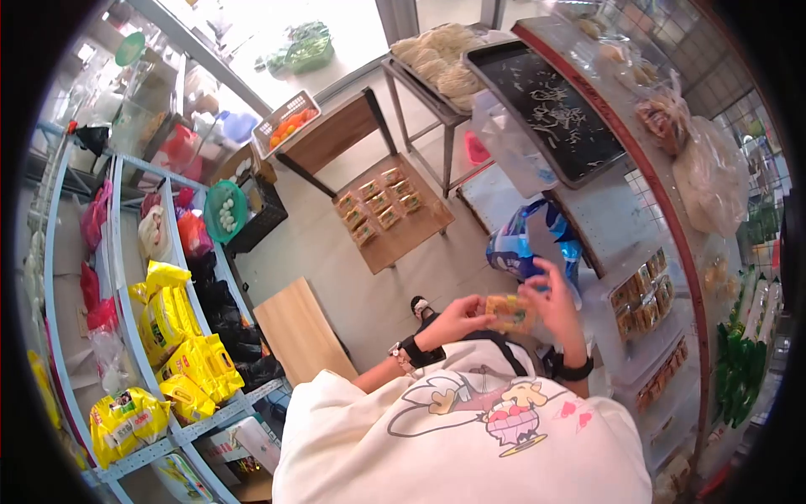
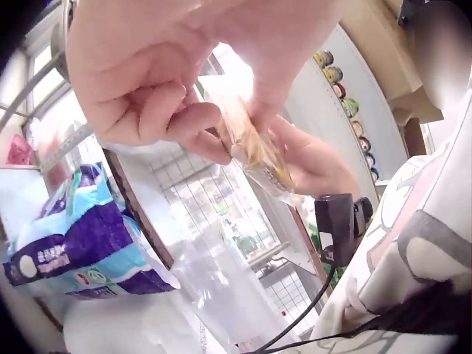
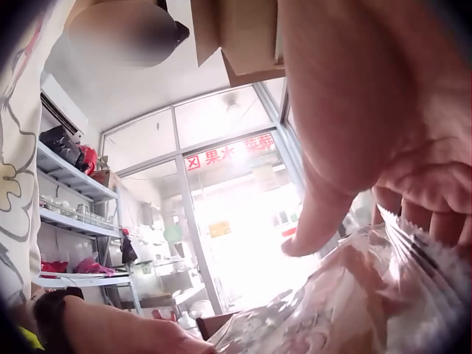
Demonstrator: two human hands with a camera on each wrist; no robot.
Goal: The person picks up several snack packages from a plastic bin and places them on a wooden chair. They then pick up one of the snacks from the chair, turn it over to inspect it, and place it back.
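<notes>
left hand (image 1: 457, 322) pinching the snack packet (image 1: 509, 312) at its 9 o'clock edge | right hand (image 1: 557, 304) gripping its 3 o'clock edge | packet being held mid-air before the chest, blue bag (image 1: 525, 244) at 12 o'clock

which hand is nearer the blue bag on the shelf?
Right. The right hand sits just below and beside the blue bag, while gripping a small clear snack packet. The left hand holds the packet's other end, farther from the bag.
</notes>
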